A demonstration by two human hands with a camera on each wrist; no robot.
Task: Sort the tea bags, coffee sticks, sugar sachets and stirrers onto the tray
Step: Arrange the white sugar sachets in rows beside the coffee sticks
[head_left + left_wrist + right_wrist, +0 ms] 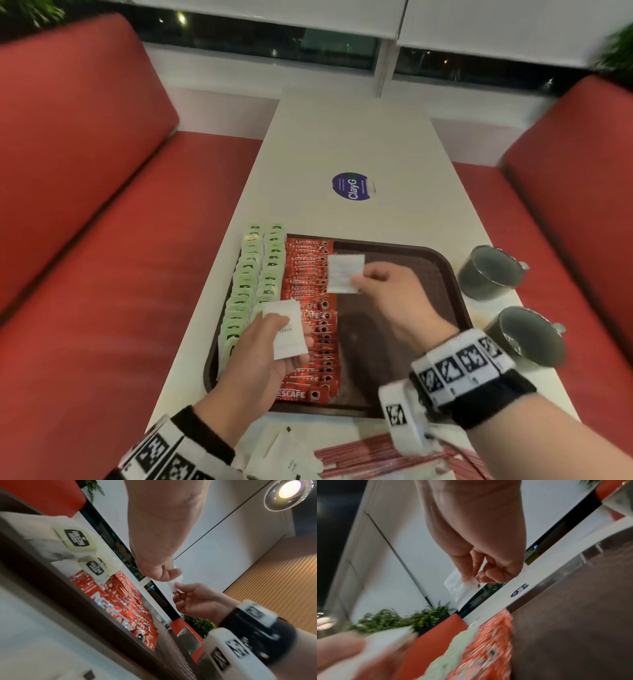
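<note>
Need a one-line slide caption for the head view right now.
Each hand, left hand and right hand, pinches a white sugar sachet above the tray, beside rows of tea bags and coffee sticks.

We see bare forearms and bare hands. Our right wrist (469, 373) wears a wide black strap ringed with white blocks printed with black square-patterned markers, and a white box (404, 419) with one such marker. Our left wrist (178, 448) has the same black strap and marker blocks.
</note>
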